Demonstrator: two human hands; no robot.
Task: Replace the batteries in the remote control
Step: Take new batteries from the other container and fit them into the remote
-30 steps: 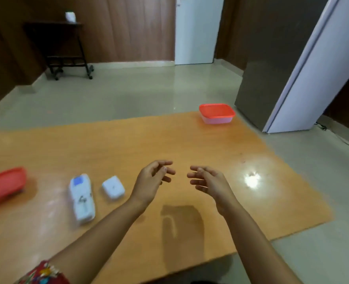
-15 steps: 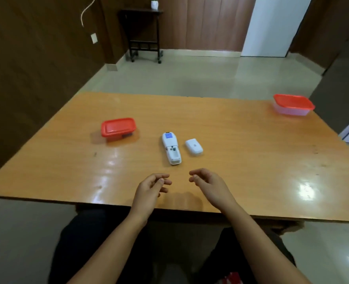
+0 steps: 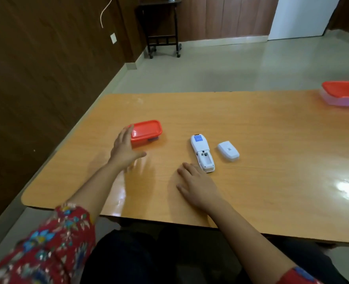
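Half a second ago both hands were hovering close together over the near edge of the bench, with the fingers loosely curled. Now they have separated. The left hand [image 3: 124,148] has gone forward and to the left, up to the red-lidded box [image 3: 147,130]. The right hand [image 3: 198,185] has come down onto the bench [image 3: 272,130], just beside the near end of the remote control [image 3: 202,152].

For the task, I judge that the person is now going for the box, which probably holds the batteries, though its contents are not visible. The remote control lies in the middle of the bench with its back up. Its battery compartment is uncovered and seems to be empty. The white cover [image 3: 228,151] lies just to the right of it, not touching it. So the opening step looks done, and the putting in of new batteries is still to come.

The left hand is wide, with straight fingers and the thumb spread out. Its fingertips are at the near left corner of the box, but the hand is blurred and I cannot tell if they really touch. The right hand lies flat and spread with the palm down, and it holds nothing.
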